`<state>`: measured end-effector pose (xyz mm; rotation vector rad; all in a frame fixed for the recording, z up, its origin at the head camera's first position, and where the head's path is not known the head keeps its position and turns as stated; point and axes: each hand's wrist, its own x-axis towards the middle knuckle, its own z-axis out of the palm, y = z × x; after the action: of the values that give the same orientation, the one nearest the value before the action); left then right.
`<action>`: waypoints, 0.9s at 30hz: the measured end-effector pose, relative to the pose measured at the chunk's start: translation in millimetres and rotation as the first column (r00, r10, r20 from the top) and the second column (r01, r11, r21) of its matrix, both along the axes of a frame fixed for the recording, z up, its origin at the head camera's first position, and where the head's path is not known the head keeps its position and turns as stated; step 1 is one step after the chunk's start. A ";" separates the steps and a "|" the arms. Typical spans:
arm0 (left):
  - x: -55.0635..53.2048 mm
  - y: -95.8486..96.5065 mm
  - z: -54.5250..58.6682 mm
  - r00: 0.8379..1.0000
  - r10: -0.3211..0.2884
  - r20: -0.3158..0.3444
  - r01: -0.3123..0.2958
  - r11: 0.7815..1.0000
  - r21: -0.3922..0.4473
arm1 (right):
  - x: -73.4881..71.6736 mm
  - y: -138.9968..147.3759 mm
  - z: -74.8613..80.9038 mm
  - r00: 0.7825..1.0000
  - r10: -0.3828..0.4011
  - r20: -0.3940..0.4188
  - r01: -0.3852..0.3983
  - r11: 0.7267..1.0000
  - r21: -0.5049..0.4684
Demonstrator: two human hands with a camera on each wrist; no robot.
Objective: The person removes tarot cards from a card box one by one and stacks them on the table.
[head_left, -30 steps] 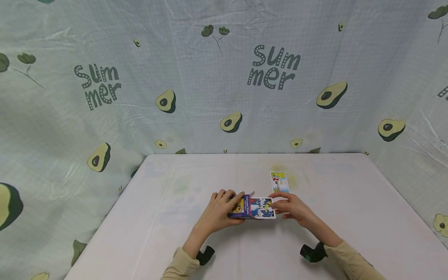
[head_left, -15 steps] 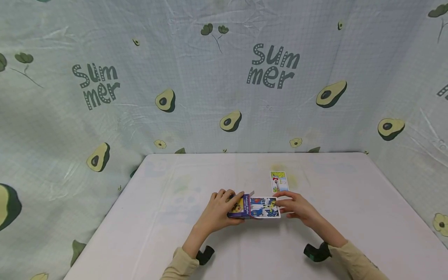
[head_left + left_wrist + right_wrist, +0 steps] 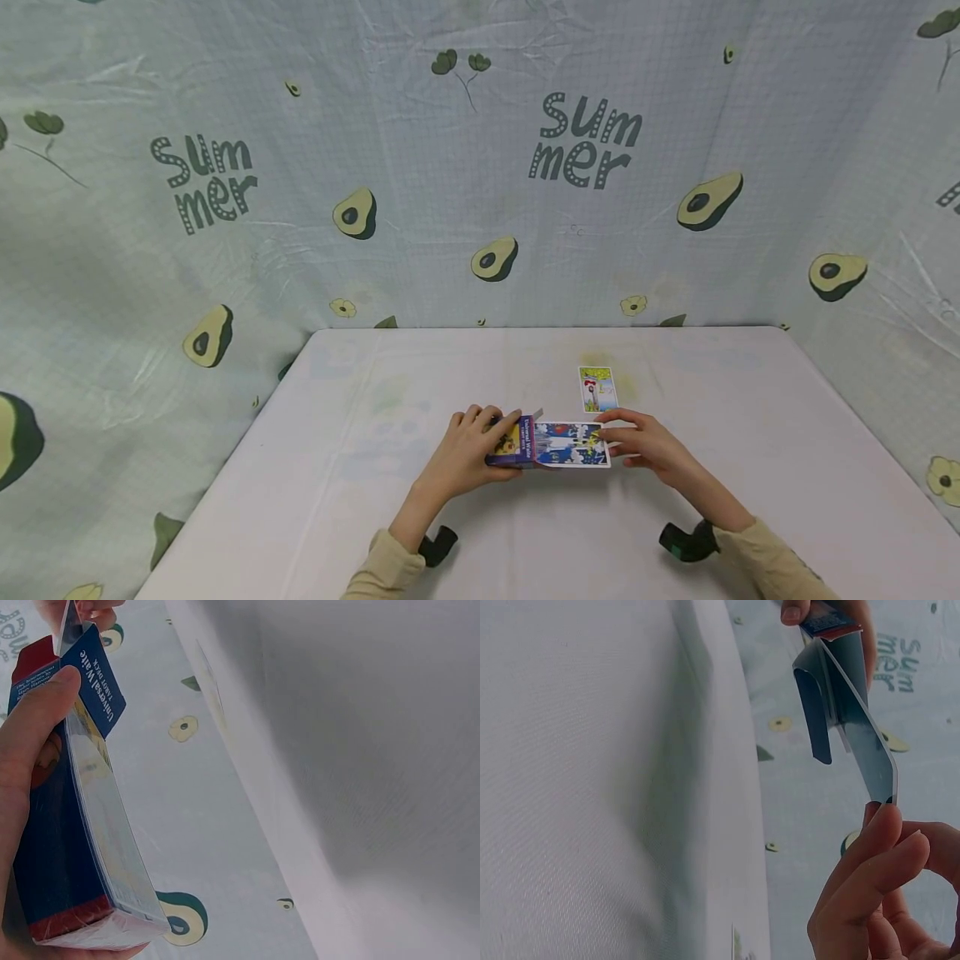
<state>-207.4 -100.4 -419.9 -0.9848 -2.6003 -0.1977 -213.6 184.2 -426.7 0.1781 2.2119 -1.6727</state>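
Observation:
My left hand (image 3: 467, 448) grips a purple-blue tarot card box (image 3: 516, 443), its thumb along one side in the left wrist view. The box is held on its side above the table, with its open end to the right and a "Universal Waite" flap (image 3: 96, 682) folded out. A blue-patterned tarot card (image 3: 572, 445) sticks well out of that end. Fingertips of my right hand (image 3: 651, 445) pinch its outer edge; edge-on in the right wrist view, the card (image 3: 871, 754) looks thin. Its inner end is hidden in the box.
Behind the right hand, a single tarot card (image 3: 597, 389) lies face up on the white-covered table (image 3: 420, 367). A curtain (image 3: 420, 150) printed with avocados hangs beyond the table's back edge.
The right hand has moved to the right, drawing the tarot card farther out of the box. The left hand and box have stayed nearly in place.

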 end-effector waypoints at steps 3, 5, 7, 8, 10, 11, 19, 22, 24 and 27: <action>0.1 -0.9 0.0 1.000 -0.001 -0.003 0.001 1.000 0.001 | 0.4 1.2 0.1 1.000 -0.009 0.004 0.009 1.000 0.010; 0.1 -1.4 0.0 1.000 -0.002 -0.002 0.002 1.000 0.006 | 0.7 2.1 0.4 1.000 -0.014 0.008 0.014 1.000 0.012; -0.1 -1.8 -0.1 1.000 -0.004 0.001 0.003 1.000 0.012 | 1.6 3.2 1.2 1.000 -0.018 0.011 0.018 1.000 0.011; -0.2 -2.1 -0.2 1.000 -0.004 0.001 0.004 1.000 0.013 | 2.2 3.9 1.6 1.000 -0.016 0.011 0.016 1.000 0.011; -0.3 -2.6 -0.3 1.000 -0.004 0.005 0.004 1.000 0.016 | 3.1 5.3 2.3 1.000 -0.017 0.014 0.017 1.000 0.007; -0.3 -2.9 -0.4 1.000 -0.005 0.007 0.005 1.000 0.019 | 3.4 6.1 2.5 1.000 -0.020 0.016 0.019 1.000 0.006; -0.1 -5.3 -0.3 1.000 0.003 0.006 -0.003 1.000 0.016 | 4.7 12.4 4.0 0.999 -0.034 0.018 0.034 0.999 -0.003; 0.1 -6.3 0.0 1.000 0.004 0.008 -0.004 1.000 0.017 | 4.4 14.5 4.5 0.999 -0.043 0.024 0.044 0.999 -0.015; 0.1 -6.9 0.2 1.000 0.002 0.011 -0.002 1.000 0.018 | 4.1 16.1 4.8 0.999 -0.043 0.025 0.044 0.999 -0.024; -0.1 -7.5 0.6 1.000 0.000 0.016 0.000 1.000 0.020 | 4.1 18.7 5.2 0.999 -0.043 0.023 0.044 0.998 -0.040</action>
<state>-207.4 -108.0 -419.3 -0.9799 -2.6081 -0.2316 -209.5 202.9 -421.4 0.2346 2.1708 -1.7281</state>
